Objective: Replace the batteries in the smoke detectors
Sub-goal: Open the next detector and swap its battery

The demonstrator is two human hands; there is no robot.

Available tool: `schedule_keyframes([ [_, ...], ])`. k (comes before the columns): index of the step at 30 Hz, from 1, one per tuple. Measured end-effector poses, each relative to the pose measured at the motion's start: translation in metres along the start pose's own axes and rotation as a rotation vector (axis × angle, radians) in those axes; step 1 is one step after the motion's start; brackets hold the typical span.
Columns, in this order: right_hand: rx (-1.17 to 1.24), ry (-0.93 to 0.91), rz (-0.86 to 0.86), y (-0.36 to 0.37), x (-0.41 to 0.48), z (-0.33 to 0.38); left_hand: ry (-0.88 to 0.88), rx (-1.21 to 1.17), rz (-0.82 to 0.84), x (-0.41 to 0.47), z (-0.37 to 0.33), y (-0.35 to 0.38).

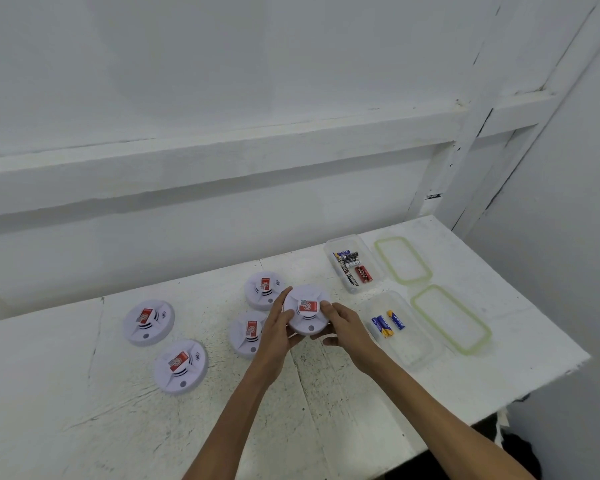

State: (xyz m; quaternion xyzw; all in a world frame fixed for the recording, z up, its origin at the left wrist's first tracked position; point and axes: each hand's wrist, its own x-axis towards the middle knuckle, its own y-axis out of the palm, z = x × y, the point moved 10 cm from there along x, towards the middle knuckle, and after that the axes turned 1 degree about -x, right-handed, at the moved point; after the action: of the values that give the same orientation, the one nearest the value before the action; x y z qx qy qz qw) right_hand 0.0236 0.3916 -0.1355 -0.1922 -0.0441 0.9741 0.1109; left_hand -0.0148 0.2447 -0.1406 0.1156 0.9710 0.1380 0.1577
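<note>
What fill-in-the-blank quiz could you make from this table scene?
1. The left hand and right hand hold one detector; ____ others lie on the table.
2. The near box holds ____ blue batteries.
3. Both lids have ____ rims.

Missing words: four; three; green.

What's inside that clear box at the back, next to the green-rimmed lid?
Loose batteries heaped together: a few red batteries and several black and silver batteries. The clear box is open, its lid beside it. Anything under the heap is hidden.
</note>
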Motion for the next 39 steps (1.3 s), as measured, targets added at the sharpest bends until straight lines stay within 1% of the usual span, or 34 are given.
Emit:
schedule_keyframes([
  [39,-0.003,0.011,-0.008,0.0023,0.0033,-0.0023,0.003,0.025,0.022,0.0045,0.003,-0.0039],
])
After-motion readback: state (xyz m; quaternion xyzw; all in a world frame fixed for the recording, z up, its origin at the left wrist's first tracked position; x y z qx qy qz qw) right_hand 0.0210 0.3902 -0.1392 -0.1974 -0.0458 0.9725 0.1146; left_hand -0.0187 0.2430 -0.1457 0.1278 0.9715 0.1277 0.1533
